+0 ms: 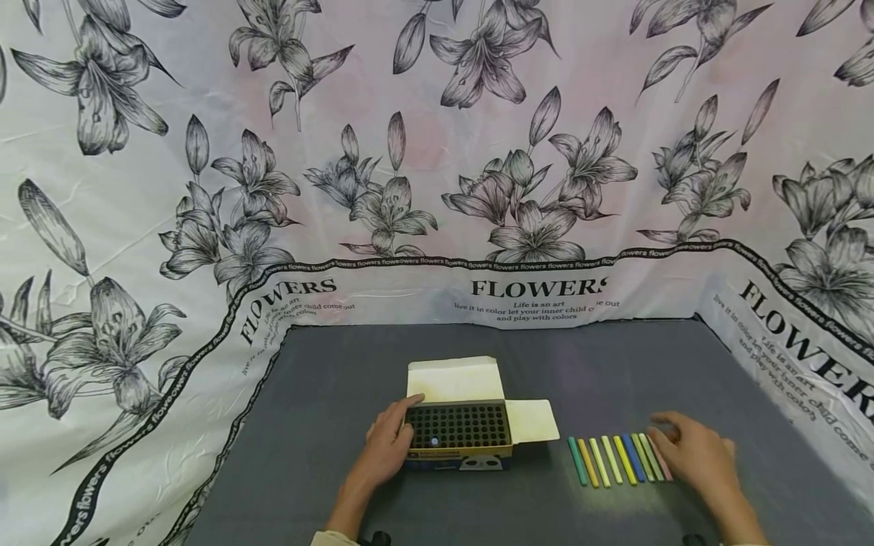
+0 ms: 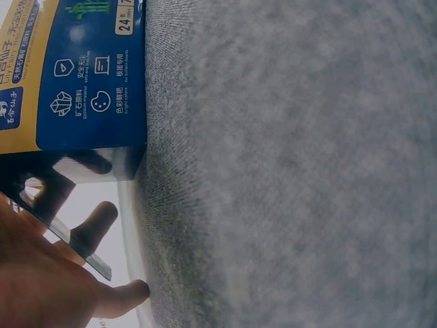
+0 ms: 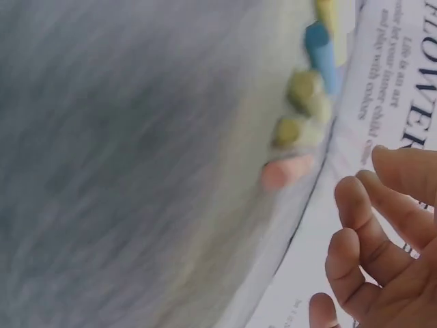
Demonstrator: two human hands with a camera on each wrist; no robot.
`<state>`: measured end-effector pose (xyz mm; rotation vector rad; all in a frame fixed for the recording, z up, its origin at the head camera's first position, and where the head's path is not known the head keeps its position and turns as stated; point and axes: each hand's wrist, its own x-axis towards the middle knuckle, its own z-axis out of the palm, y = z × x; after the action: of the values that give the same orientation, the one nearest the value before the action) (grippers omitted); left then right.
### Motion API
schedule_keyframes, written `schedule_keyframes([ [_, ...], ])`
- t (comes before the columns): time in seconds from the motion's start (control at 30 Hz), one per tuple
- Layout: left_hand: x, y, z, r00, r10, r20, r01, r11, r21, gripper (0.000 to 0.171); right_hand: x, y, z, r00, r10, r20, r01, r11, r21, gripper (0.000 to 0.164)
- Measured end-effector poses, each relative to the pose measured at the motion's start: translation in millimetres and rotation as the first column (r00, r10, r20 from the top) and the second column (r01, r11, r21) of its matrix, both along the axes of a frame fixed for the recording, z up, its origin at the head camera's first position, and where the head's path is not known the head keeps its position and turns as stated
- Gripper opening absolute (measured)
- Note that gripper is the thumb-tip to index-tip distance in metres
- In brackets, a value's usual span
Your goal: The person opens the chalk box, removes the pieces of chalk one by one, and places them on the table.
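Note:
In the head view, a chalk box [image 1: 459,461] stands with its lid flaps folded out. Its black insert has rows of round holes, and a single pale blue chalk end [image 1: 435,441] shows in one. My left hand [image 1: 388,444] rests at the box's left end, thumb and forefinger at its edge. The left wrist view shows those fingers [image 2: 95,229] spread about a thin end flap. Several chalk sticks [image 1: 624,459] lie in a row right of the box. Beside the row's pink chalk [image 3: 287,172], my right hand [image 3: 382,239] has loosely bent fingers and holds nothing.
A grey cloth [image 1: 328,364] covers the table. White flower-printed sheeting [image 1: 423,292] rises along its back and sides. The box's side flap [image 1: 532,421] reaches right toward the chalk row, and its back flap [image 1: 454,379] lies behind the box.

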<state>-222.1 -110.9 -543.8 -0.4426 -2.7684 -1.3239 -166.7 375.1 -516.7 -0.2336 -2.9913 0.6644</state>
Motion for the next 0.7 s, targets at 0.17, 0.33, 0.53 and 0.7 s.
schedule_keyframes([
  [0.17,-1.9,0,1.0,1.0,-0.011,0.024,0.011,1.0,-0.001,0.056,1.3,-21,8.3,0.988,0.044,-0.15,-0.043,0.999,0.011,0.037],
  [0.33,-1.7,0,-0.1,0.999,-0.011,0.034,0.011,1.0,0.001,0.056,0.1,-41,14.7,0.964,0.076,-0.255,-0.072,0.997,0.024,0.034],
  [0.53,-2.0,0,0.2,1.0,-0.014,0.015,0.014,1.0,-0.007,0.057,-4.6,-61,8.9,0.922,0.084,-0.378,-0.089,0.996,0.005,0.03],
  [0.7,-1.9,0,0.5,1.0,-0.01,0.013,0.01,1.0,-0.007,0.057,-7.2,-83,5.6,0.867,0.099,-0.488,-0.132,0.991,-0.034,0.027],
])
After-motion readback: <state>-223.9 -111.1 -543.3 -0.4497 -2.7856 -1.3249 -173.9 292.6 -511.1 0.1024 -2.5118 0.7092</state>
